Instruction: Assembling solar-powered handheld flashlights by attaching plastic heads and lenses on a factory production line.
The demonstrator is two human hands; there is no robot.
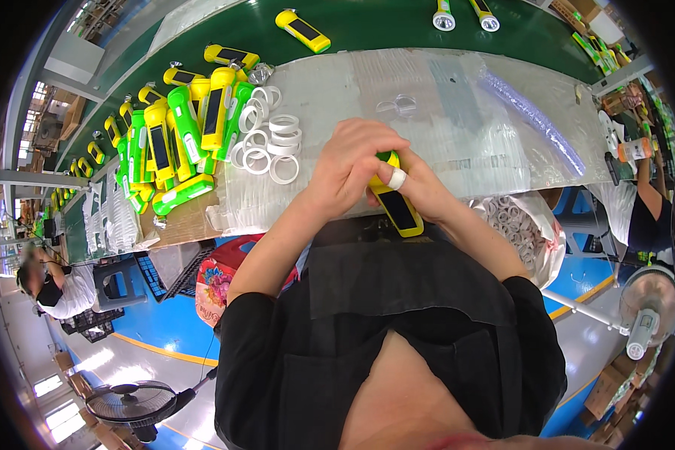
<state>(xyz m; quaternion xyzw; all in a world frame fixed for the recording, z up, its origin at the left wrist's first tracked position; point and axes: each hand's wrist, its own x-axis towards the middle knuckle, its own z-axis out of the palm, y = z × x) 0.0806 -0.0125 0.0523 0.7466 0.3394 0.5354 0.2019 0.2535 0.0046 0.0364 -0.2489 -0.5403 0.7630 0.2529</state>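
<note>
Close to my body, a yellow flashlight (399,210) with a dark panel slants between my hands. My right hand (421,180) is closed around its body, and a white band (397,178) shows at the thumb. My left hand (356,161) wraps over the head end, which its fingers mostly hide. Left of my hands lie several loose white rings (283,169), some stacked. Beyond them is a heap of yellow and green flashlights (157,139). Two clear discs (405,105) rest on the plastic-covered tabletop (319,90) ahead of my hands.
A green conveyor belt (382,34) runs along the far side, carrying a yellow flashlight (302,31). A bag of white rings (514,232) hangs below the table at right. Fans stand low on both sides. A purplish plastic strip (532,120) lies at right. Other people sit at both sides.
</note>
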